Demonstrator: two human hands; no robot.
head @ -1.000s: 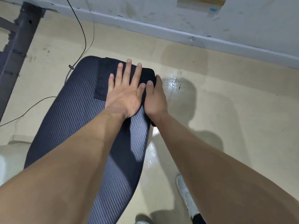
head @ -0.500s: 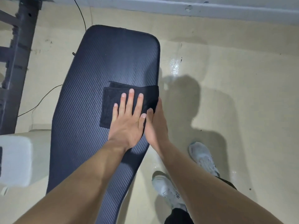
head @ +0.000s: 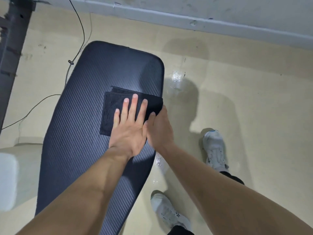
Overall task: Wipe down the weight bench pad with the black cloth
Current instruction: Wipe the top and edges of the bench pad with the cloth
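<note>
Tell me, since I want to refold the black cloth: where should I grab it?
Probably the right end, pinched from the right: the black cloth lies flat under the left hand, but that end reaches the edge of the bench pad.

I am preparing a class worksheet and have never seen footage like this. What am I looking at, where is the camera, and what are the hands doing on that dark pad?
There is no machine here. These are a person's two bare arms, filmed by a wide-angle camera worn on the head and looking down. The long, dark, ribbed surface is a weight bench pad. A folded black cloth lies on it. The left hand presses flat on the cloth with straight fingers. The right hand sits at the pad's right edge with its thumb touching the cloth. Its fingers are hidden, so its grip cannot be judged. The person's pale shoes stand on the beige floor, and thin cables cross it.
</note>
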